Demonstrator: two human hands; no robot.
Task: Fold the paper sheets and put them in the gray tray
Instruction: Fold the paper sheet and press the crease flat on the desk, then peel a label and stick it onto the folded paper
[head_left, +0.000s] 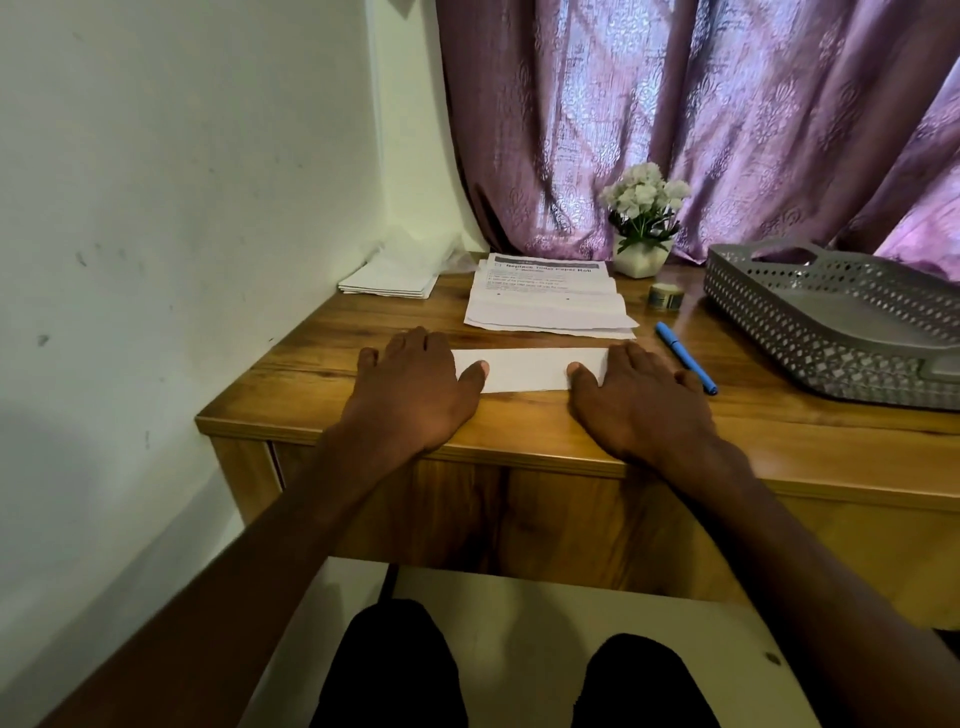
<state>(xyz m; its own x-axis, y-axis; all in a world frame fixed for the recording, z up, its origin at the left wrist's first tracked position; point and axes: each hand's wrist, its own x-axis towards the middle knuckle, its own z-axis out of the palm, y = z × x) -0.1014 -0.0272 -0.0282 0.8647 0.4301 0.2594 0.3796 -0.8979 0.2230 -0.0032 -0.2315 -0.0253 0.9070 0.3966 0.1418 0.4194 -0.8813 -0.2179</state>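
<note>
Pressing the folded sheet (527, 370) flat on the desk (571, 436): left hand (415, 387) and right hand (636, 400) lie palm-down on its two ends, fingers straight and unclenched, grasping nothing, thumbs resting on the paper between them. Best to slide both thumbs along the near edge under the fingertips to sharpen the crease before lifting. Unfolded stack (548, 301) just beyond the fingertips; tray (810, 332), seemingly bare, well right of the right hand's fingers, past the pen (684, 356).
</note>
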